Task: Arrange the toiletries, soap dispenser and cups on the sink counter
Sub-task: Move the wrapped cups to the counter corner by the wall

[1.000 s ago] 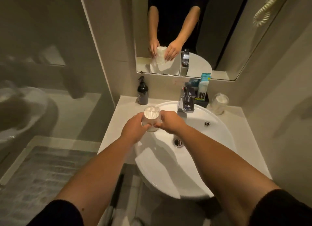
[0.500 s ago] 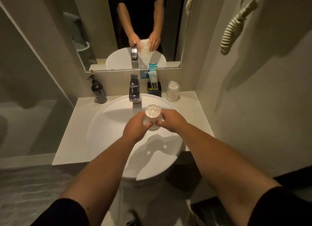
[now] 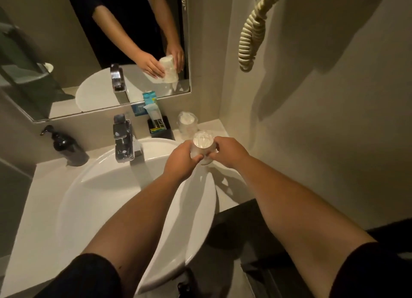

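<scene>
I hold a clear wrapped cup (image 3: 202, 145) between both hands, above the right rim of the white basin (image 3: 93, 186). My left hand (image 3: 181, 159) grips its left side and my right hand (image 3: 229, 151) its right side. A second wrapped cup (image 3: 186, 124) stands on the counter just behind it, in the back right corner. A black holder (image 3: 161, 130) with toiletry tubes and packets (image 3: 153, 114) sits to the left of that cup. The dark soap dispenser (image 3: 66, 145) stands at the back left of the counter (image 3: 38, 208).
The chrome tap (image 3: 122, 139) rises at the back of the basin. A mirror (image 3: 66, 41) covers the wall behind. A coiled cord (image 3: 252, 34) hangs on the right wall, which stands close to the counter's right end.
Both hands have carried the cup from over the basin's middle to the right, close to the second cup. The view has swung right with them.
</scene>
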Action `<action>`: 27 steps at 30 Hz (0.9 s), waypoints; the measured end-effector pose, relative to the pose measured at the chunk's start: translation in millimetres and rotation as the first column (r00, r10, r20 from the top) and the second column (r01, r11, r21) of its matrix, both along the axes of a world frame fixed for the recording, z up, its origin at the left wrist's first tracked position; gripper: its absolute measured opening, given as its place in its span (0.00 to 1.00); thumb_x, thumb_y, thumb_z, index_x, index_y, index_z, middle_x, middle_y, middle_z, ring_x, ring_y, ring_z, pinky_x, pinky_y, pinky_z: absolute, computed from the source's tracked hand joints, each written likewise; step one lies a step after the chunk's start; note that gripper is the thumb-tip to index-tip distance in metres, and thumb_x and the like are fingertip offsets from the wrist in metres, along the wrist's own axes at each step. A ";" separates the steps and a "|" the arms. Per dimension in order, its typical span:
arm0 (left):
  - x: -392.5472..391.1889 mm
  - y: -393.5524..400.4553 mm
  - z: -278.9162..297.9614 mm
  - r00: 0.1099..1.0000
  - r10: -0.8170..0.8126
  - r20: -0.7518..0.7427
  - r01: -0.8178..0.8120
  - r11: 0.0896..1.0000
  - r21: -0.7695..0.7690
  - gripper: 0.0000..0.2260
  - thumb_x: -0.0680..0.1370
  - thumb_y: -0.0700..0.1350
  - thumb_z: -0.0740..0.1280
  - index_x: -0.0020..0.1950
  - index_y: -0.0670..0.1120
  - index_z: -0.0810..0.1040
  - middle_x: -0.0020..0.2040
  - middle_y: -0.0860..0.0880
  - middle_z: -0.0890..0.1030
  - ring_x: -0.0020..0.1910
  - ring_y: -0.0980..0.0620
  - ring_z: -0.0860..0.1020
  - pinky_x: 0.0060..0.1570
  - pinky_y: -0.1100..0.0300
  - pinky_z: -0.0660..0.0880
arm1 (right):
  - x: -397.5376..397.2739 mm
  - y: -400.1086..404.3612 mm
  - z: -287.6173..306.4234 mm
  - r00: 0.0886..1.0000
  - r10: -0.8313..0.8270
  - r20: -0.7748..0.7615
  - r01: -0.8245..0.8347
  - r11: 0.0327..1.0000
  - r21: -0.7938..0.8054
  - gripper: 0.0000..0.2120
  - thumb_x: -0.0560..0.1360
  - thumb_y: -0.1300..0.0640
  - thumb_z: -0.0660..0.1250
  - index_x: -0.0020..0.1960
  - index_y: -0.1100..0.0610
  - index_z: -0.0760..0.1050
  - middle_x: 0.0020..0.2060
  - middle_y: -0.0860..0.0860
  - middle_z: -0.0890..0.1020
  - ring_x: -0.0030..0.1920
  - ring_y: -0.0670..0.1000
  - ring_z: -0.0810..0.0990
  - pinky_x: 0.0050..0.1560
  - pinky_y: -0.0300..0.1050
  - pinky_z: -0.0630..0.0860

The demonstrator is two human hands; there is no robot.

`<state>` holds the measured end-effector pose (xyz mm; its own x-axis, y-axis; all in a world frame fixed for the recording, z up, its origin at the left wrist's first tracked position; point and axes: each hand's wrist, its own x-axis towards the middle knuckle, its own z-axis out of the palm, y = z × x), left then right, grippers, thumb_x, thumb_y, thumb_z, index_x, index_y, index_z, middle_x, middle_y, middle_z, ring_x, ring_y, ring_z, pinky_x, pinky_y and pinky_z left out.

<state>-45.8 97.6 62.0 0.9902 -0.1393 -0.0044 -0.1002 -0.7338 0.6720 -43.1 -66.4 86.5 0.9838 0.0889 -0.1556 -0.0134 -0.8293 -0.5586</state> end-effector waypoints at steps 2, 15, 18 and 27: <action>22.8 -4.9 -3.0 0.999 -0.038 0.007 0.038 0.999 -0.005 0.21 0.75 0.49 0.69 0.67 0.47 0.72 0.62 0.48 0.78 0.60 0.46 0.76 0.54 0.56 0.70 | 16.7 -4.3 -2.1 0.999 -0.054 0.003 0.054 0.999 -0.002 0.09 0.72 0.54 0.70 0.43 0.51 0.69 0.34 0.44 0.72 0.39 0.51 0.72 0.34 0.40 0.64; 142.7 -35.0 -40.9 0.982 -0.183 -0.038 0.182 0.983 -0.028 0.21 0.76 0.47 0.68 0.68 0.45 0.71 0.62 0.45 0.78 0.60 0.44 0.75 0.52 0.56 0.69 | 121.2 -18.5 -50.5 0.961 -0.269 -0.067 0.271 0.962 0.024 0.18 0.71 0.55 0.72 0.59 0.57 0.75 0.52 0.53 0.82 0.51 0.55 0.79 0.46 0.42 0.69; 159.8 -44.3 -52.3 0.985 -0.160 -0.058 0.157 0.986 -0.048 0.20 0.76 0.46 0.67 0.67 0.44 0.71 0.60 0.44 0.78 0.58 0.43 0.76 0.51 0.56 0.69 | 141.0 -23.5 -63.5 0.956 -0.286 -0.067 0.287 0.958 0.005 0.20 0.71 0.55 0.72 0.62 0.56 0.74 0.54 0.54 0.82 0.54 0.56 0.79 0.47 0.42 0.70; 199.7 -69.6 -78.5 0.994 0.003 -0.110 -0.008 0.999 -0.046 0.11 0.77 0.44 0.65 0.59 0.46 0.74 0.48 0.47 0.79 0.46 0.47 0.76 0.42 0.61 0.64 | 193.5 -26.2 -101.8 0.936 -0.336 -0.104 0.343 0.938 0.057 0.21 0.70 0.59 0.71 0.63 0.55 0.75 0.54 0.55 0.83 0.53 0.57 0.81 0.51 0.44 0.75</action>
